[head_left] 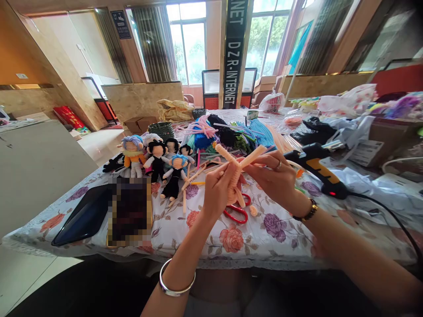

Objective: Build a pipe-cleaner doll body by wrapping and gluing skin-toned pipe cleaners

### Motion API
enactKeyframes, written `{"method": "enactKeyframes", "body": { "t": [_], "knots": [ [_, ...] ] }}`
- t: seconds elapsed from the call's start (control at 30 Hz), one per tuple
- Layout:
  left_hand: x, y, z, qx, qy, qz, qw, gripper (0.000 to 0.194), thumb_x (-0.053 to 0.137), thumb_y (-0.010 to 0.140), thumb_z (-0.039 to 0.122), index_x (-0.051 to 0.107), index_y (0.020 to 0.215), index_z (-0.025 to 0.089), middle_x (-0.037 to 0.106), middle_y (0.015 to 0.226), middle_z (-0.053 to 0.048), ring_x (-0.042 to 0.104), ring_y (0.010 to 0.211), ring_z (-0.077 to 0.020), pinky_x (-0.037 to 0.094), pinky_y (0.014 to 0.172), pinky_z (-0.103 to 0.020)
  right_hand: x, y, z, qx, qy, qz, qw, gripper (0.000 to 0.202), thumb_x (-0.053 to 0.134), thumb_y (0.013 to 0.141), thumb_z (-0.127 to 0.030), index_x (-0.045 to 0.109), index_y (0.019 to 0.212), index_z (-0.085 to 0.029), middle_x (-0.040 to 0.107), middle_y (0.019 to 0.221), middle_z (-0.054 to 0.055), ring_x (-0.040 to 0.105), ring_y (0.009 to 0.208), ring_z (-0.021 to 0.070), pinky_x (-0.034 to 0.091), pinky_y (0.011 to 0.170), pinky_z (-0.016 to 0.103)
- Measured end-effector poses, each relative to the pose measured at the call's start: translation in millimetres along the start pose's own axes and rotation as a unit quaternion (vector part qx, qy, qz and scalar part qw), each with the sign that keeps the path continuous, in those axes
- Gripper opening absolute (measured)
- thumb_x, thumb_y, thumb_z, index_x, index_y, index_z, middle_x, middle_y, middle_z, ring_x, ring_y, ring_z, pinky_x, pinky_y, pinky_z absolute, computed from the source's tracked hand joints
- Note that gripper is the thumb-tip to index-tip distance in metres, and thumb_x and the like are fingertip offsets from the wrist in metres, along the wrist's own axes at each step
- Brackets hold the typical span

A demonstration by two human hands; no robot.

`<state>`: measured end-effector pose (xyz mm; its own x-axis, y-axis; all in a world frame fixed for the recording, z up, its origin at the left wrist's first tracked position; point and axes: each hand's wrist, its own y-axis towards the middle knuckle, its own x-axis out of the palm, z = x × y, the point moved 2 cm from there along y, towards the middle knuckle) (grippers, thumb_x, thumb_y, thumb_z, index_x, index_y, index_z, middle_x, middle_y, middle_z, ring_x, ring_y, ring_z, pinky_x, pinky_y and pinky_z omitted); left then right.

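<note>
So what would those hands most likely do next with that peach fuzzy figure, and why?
Probably wind another turn: the left hand grips the peach pipe-cleaner figure at its wrapped middle, and the right hand pinches one bare arm sticking out toward it.

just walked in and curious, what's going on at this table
A person holds a peach pipe-cleaner figure in both hands above a floral tablecloth: the left hand grips its wrapped body, the right hand pinches one arm. Red scissors lie just beneath. Finished little dolls stand to the left, a glue gun lies to the right, and loose pipe cleaners are piled behind.
</note>
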<state>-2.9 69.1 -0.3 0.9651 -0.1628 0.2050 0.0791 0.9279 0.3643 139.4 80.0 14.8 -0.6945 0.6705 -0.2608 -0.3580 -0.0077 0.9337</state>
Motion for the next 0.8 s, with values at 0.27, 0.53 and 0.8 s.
{"method": "enactKeyframes", "body": {
  "t": [0.27, 0.53, 0.8],
  "knots": [
    [-0.7, -3.8, 0.6, 0.029, 0.083, 0.027, 0.996, 0.043, 0.044, 0.084, 0.048, 0.058, 0.062, 0.014, 0.053, 0.055, 0.000, 0.045, 0.046, -0.0075, 0.036, 0.042, -0.020, 1.9, -5.3, 0.1, 0.019, 0.009, -0.037, 0.999, 0.014, 0.064, 0.079, -0.013, 0.067, 0.084, -0.026, 0.066, 0.079, 0.000, 0.055, 0.074, 0.0136, 0.049, 0.063, 0.027],
    [-2.7, -3.6, -4.2, 0.035, 0.116, 0.025, 0.992, 0.035, 0.047, 0.084, 0.042, 0.055, 0.062, 0.015, 0.051, 0.054, 0.001, 0.044, 0.047, -0.0068, 0.035, 0.045, -0.019, 1.1, -3.7, -0.9, 0.006, 0.024, -0.042, 0.999, 0.013, 0.065, 0.077, -0.012, 0.066, 0.085, -0.022, 0.064, 0.079, 0.001, 0.053, 0.074, 0.0134, 0.049, 0.065, 0.027],
    [-1.3, -4.7, -1.2, 0.059, 0.116, 0.030, 0.991, 0.032, 0.045, 0.084, 0.035, 0.055, 0.062, 0.015, 0.052, 0.053, 0.002, 0.044, 0.045, -0.0066, 0.035, 0.043, -0.018, 2.7, -1.4, -2.1, 0.010, 0.023, -0.039, 0.999, 0.010, 0.062, 0.080, -0.016, 0.067, 0.082, -0.024, 0.066, 0.077, 0.000, 0.056, 0.073, 0.0120, 0.049, 0.064, 0.026]
  ]
}}
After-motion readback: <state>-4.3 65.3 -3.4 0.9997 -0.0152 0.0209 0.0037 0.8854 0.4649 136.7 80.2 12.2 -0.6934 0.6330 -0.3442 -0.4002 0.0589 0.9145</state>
